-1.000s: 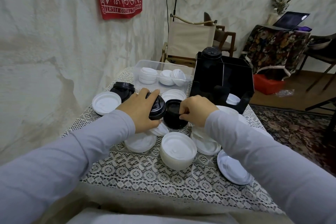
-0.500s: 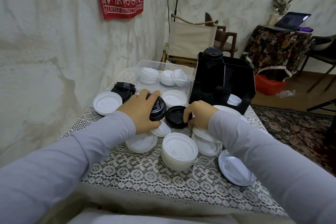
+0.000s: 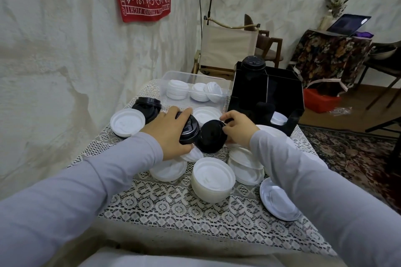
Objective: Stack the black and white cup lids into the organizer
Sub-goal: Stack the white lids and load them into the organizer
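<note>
Dozens of lids loose on the desk (image 3: 152, 201), so well short of done, at a guess. Nearest: a white stack (image 3: 212, 180), with flat white lids (image 3: 168, 170) to either side. Just beyond, left grip (image 3: 167, 134) curled round a black stack (image 3: 189, 131) tipped on its side, thumb below, fingers over the top. Right grip (image 3: 238, 129) pinching the rim of one black lid (image 3: 211, 136), right against that stack; probably meant to join it. Farther left, one white lid (image 3: 127, 122) and more black lids (image 3: 147, 107). At the back, a clear tub (image 3: 173, 76) with white lids waiting, and beside it the organizer (image 3: 290, 93): a black pile (image 3: 253, 65) standing tall in its rear-left slot, a few whites (image 3: 278, 118) low in a front slot. Left to do: nearly all the whites, plus the blacks in hand and on the desk.
</note>
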`<move>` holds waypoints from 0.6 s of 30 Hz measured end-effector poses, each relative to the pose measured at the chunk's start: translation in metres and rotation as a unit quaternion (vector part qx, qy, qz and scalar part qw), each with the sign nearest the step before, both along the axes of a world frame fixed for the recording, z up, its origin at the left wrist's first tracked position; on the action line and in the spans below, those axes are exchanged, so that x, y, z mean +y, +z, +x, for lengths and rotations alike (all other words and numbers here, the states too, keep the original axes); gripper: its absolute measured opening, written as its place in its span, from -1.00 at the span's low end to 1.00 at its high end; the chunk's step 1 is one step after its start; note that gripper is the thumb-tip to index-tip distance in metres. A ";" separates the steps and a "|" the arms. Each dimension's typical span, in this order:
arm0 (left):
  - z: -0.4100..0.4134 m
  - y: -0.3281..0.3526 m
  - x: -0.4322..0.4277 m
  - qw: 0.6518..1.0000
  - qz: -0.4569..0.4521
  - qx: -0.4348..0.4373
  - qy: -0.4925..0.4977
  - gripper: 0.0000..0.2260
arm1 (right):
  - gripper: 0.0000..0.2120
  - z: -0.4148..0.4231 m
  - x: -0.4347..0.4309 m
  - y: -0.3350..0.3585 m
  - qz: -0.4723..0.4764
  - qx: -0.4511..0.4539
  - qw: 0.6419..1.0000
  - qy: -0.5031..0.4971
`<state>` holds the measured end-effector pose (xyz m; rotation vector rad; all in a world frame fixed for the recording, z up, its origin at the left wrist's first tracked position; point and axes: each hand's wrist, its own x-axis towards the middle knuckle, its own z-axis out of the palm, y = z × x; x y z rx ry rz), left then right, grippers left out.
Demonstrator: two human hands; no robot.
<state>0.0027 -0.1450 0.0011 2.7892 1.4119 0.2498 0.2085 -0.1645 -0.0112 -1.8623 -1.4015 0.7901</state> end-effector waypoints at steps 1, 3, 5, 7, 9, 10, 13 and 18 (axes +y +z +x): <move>0.000 0.000 0.000 1.000 0.001 0.000 0.000 -0.19 | -0.78 0.001 0.000 -0.001 0.003 -0.037 0.999 -0.003; -0.001 0.000 0.000 1.000 -0.001 0.000 0.000 -0.18 | -0.80 0.003 -0.002 0.000 0.009 -0.134 0.991 0.001; -0.001 0.000 0.000 1.000 -0.001 0.000 -0.001 -0.18 | -0.82 0.005 -0.004 0.002 0.006 -0.193 0.981 0.006; 0.000 0.000 0.000 1.000 0.001 -0.003 -0.004 -0.18 | -0.85 0.006 -0.008 0.005 -0.003 -0.224 0.975 0.008; 0.001 0.000 -0.001 1.000 0.003 -0.009 -0.008 -0.19 | -0.82 0.007 -0.009 0.010 -0.003 -0.257 0.966 0.008; 0.001 0.000 -0.001 1.000 0.002 -0.014 -0.010 -0.20 | -0.78 0.008 -0.007 0.012 0.004 -0.274 0.962 0.011; 0.001 0.002 -0.003 0.999 0.005 -0.029 -0.014 -0.22 | -0.59 0.008 -0.004 0.018 0.017 -0.280 0.956 0.085; 0.001 0.003 -0.005 0.999 -0.004 -0.046 -0.020 -0.18 | -0.15 -0.004 0.007 0.008 -0.076 -0.330 0.918 0.208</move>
